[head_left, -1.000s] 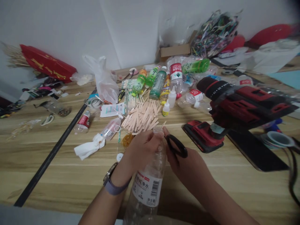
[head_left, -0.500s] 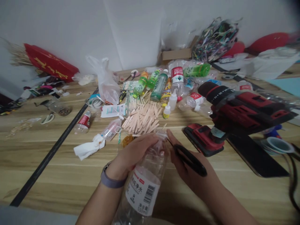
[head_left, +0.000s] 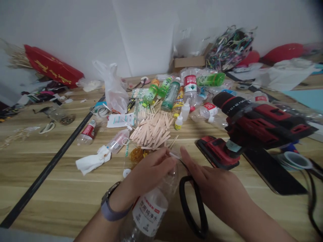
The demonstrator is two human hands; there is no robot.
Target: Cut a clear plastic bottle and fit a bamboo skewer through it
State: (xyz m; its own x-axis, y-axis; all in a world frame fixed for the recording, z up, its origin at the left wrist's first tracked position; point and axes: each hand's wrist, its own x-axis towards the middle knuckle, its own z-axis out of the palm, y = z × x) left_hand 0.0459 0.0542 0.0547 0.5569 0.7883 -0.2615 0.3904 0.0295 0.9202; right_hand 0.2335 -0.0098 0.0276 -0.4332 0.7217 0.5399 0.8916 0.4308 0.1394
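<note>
Clear plastic water bottle [head_left: 150,211], nearest: white label, dark characters 饮用纯净水 ("drinking purified water"); small red box above characters, lettering too small to read; finer lines below, illegible.
Large clear bottle [head_left: 190,83] at back: red label, white characters, last two apparently 山泉; smaller line beneath blurred.
Red bag [head_left: 54,67], far left: gold characters, too slanted to read.
Power drill [head_left: 237,104]: pale markings around collar, unreadable.
White sachet [head_left: 120,120]: teal print, too small.
</note>
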